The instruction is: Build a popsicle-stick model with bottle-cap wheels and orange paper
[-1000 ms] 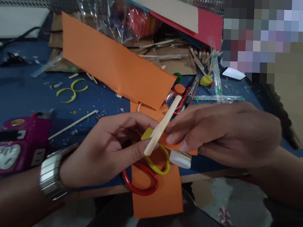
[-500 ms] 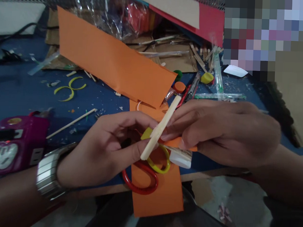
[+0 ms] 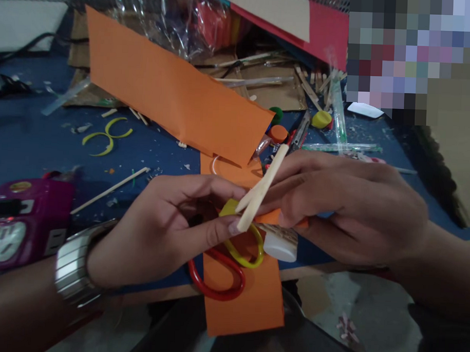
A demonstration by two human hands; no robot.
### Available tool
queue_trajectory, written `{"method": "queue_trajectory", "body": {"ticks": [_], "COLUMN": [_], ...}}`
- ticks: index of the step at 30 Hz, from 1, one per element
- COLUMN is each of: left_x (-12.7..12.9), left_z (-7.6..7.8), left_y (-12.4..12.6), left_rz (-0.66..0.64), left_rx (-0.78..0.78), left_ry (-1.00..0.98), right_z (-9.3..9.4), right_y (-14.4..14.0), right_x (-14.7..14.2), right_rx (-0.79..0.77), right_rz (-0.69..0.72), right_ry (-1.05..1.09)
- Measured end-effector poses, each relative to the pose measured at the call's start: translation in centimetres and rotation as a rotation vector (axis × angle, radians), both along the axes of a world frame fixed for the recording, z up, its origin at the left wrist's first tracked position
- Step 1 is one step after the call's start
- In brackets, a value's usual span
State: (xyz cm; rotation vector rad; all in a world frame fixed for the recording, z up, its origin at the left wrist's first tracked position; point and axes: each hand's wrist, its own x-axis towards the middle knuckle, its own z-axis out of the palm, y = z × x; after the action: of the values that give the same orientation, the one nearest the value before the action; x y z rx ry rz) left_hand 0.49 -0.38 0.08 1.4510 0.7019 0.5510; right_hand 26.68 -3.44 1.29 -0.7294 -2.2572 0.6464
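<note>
**Stick and orange piece held together above the table edge**

As far as can be judged, the work is at a joining stage: a wooden stick [image 3: 262, 187] is laid across a small orange paper piece [image 3: 270, 217], and both are pressed together between the two hands. Whether anything bonds them yet cannot be told — no glue is visible at the contact. The piece looks already cut to size; what seems left is fixing the stick in place and letting go.

The left hand [image 3: 167, 225] is closed in a pinch: thumb and fingertips are clamped on the lower end of the stick, with a small yellow bit [image 3: 230, 206] caught just behind them. The right hand [image 3: 345, 205] is also closed, its fingers curled over the orange piece and touching the stick's middle from the other side. The stick is tilted, its upper end rising up and away past the right fingers.

Directly below the grip, scissors [image 3: 226, 268] with one red and one yellow loop are lying on an orange paper strip [image 3: 249, 300] that hangs over the table edge. A white cap [image 3: 279, 248] sits just under the right fingers. Beyond the grip a larger orange sheet [image 3: 172, 91] is spread; well off beside the left wrist a purple device [image 3: 25, 220] rests on the blue table [image 3: 35, 143].
</note>
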Motion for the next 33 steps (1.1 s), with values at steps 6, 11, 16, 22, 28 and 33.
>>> {"method": "queue_trajectory", "body": {"ticks": [6, 11, 16, 22, 28, 33], "left_x": [0.3, 0.55, 0.34, 0.26, 0.28, 0.33], "left_z": [0.22, 0.33, 0.04, 0.02, 0.33, 0.59], "left_y": [0.15, 0.29, 0.3, 0.18, 0.19, 0.28], "left_rz": [0.005, 0.023, 0.026, 0.024, 0.018, 0.01], "left_rx": [-0.002, -0.005, 0.011, -0.005, -0.029, -0.046], "left_ry": [-0.013, -0.036, -0.027, -0.032, -0.008, -0.01], "right_z": [0.17, 0.01, -0.02, 0.0, -0.14, -0.13], "right_y": [-0.02, 0.07, 0.0, 0.26, 0.45, 0.25], "right_x": [-0.05, -0.14, -0.12, 0.01, 0.07, 0.02], "right_rx": [-0.025, 0.015, 0.009, 0.025, 0.046, 0.041], "right_rz": [0.001, -0.025, -0.018, 0.013, 0.03, -0.015], "right_ry": [0.014, 0.049, 0.044, 0.038, 0.054, 0.007]}}
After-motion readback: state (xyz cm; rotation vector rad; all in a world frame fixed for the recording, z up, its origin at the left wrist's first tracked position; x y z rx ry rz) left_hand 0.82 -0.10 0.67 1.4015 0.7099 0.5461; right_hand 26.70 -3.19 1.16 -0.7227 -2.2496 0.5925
